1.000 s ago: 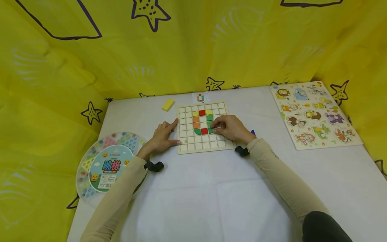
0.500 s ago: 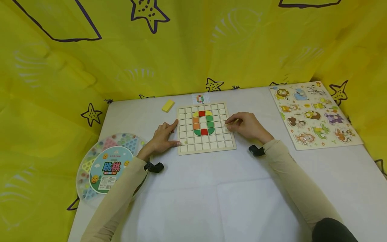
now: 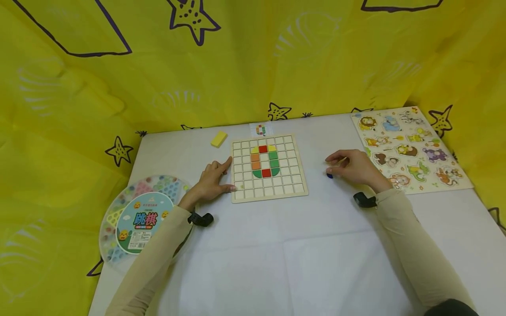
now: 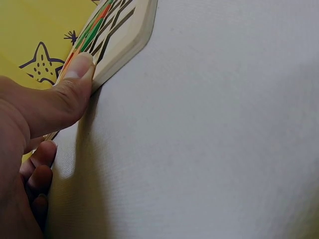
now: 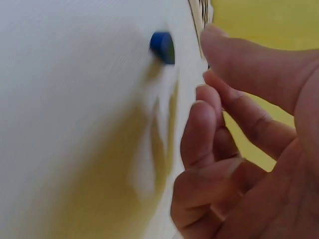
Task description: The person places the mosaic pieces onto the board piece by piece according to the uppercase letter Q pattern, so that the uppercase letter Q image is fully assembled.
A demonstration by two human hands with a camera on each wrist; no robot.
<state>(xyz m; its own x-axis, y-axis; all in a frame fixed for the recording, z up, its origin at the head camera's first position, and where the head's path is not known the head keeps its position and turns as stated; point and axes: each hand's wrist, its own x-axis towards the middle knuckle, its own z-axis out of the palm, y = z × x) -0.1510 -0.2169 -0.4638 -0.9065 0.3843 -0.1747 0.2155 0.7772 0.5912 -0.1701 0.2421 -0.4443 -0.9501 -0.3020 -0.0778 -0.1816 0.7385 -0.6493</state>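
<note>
A wooden grid board [image 3: 292, 190] lies mid-table, with red, yellow, orange and green tiles forming a ring on its squares. My left hand [image 3: 211, 181] rests against the board's left side, index finger and thumb spread along the edge; the left wrist view has the thumb [image 4: 75, 87] pressing that edge. Right of the board, my right hand [image 3: 352, 167] hovers with thumb and index apart and the other fingers bent. Just below its fingertips is a small dark blue piece [image 3: 329, 175], partly hidden in the head view. In the right wrist view this blue piece [image 5: 162, 47] stands clear of the fingers.
Behind the board lies a small pattern card [image 3: 265, 129], with a yellow block [image 3: 219, 139] to its left. A round Chinese checkers set [image 3: 148, 219] sits under the left forearm. An animal puzzle board [image 3: 411, 151] is at the right. A yellow curtain [image 3: 237, 66] hangs behind.
My right hand has left the green tile at the ring's lower right and moved rightward off the board to beside the blue piece. The left hand stays at the board's edge.
</note>
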